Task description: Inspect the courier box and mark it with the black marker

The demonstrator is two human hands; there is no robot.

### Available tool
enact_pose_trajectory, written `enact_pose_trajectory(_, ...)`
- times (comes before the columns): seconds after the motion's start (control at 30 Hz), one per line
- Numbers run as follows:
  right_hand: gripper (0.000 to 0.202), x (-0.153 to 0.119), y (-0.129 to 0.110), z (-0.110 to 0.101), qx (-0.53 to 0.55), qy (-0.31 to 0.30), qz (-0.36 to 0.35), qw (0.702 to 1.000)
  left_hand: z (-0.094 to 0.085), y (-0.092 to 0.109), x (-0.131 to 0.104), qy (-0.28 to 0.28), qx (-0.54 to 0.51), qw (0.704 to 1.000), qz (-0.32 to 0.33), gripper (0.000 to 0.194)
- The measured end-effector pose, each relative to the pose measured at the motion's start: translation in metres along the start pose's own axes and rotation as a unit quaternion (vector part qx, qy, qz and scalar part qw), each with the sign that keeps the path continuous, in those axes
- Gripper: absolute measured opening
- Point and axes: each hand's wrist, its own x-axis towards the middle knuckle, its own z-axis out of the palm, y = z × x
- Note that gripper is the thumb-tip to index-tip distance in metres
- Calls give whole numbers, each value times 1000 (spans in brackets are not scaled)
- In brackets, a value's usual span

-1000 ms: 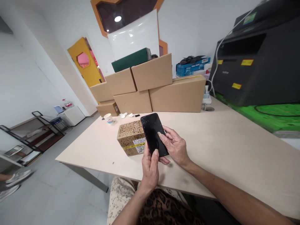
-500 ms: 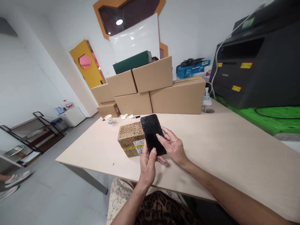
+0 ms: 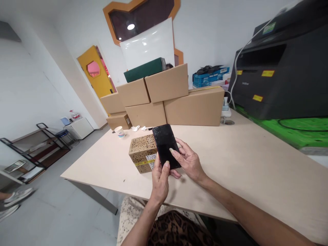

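A black phone (image 3: 165, 141) with a dark screen is held tilted above the front of the table (image 3: 217, 164). My left hand (image 3: 161, 179) grips its lower left edge, thumb on the lower screen. From the right side, my right hand (image 3: 188, 160) holds the phone too, its thumb resting on the glass. Just behind and to the left of the phone stands a small speckled cardboard box (image 3: 142, 148) with yellow tape and a white label, partly covered by the phone.
Plain cardboard boxes (image 3: 146, 114) are stacked along the table's back, a green box (image 3: 145, 70) on top. A paper cup (image 3: 119, 132) stands at the back left. A large black printer (image 3: 261, 78) is at the right. A person's shoes (image 3: 19, 196) show at far left.
The phone and both hands have shifted very slightly left in the view. The grip on the phone looks the same.
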Motion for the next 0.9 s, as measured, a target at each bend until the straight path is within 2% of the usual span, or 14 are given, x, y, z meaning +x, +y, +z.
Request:
enact_pose_trajectory(0.33,64,2,1,-1,14,-17,11,1000,-3,-2,2,-6,13,1000,-10,91)
enact_pose_trajectory(0.9,74,-1,-6,-4,132,-59,60,988,-5,-6,1,19,-23,1000,4,95)
